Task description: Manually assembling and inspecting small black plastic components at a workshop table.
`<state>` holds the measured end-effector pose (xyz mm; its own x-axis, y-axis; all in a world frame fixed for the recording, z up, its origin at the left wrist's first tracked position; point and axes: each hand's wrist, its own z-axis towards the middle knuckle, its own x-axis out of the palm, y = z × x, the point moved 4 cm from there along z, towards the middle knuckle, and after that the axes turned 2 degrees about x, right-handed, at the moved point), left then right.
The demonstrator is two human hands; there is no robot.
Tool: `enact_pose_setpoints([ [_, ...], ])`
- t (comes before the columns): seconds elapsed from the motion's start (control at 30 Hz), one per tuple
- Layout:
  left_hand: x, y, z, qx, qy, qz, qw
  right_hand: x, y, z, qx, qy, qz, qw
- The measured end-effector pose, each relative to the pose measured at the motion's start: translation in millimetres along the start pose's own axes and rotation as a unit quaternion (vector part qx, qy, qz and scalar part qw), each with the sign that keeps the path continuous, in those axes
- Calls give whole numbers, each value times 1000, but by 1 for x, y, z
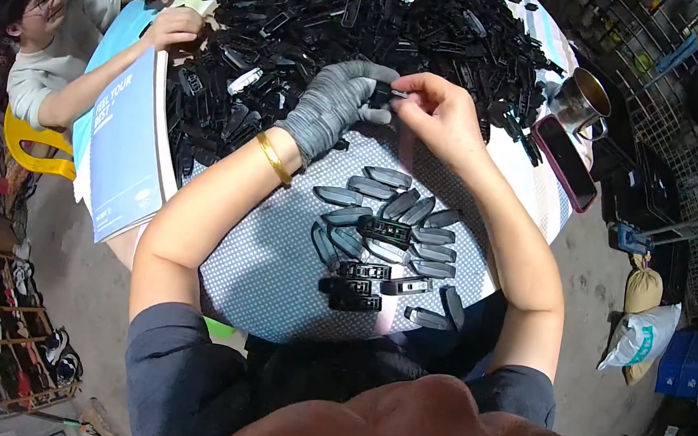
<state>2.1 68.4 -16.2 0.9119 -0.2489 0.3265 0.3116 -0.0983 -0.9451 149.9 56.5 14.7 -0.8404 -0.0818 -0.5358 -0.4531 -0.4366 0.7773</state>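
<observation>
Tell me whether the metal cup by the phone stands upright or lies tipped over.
Upright: the metal cup shows its round open mouth facing up, standing on the table beside the phone.

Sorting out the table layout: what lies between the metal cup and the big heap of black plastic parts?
In the head view, only a narrow strip of tabletop separates the metal cup from the heap; a few stray black pieces sit there.

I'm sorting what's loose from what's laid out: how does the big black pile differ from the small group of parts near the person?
The big pile is heaped, tangled and covers the table's far half; the small group lies flat in rough rows in a single layer. The pile holds far more pieces. Both are dark plastic parts on the same round table.
</observation>
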Motion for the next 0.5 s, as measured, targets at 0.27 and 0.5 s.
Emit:
enact_pose_setpoints([
  [0.27,23,-23,-19,43,100,89,990,-17,-2,-5,-62,-41,18,997],
  [0.5,20,-32,-19,115,68,369,920,-21,11,-7,-212,-91,-14,973],
])
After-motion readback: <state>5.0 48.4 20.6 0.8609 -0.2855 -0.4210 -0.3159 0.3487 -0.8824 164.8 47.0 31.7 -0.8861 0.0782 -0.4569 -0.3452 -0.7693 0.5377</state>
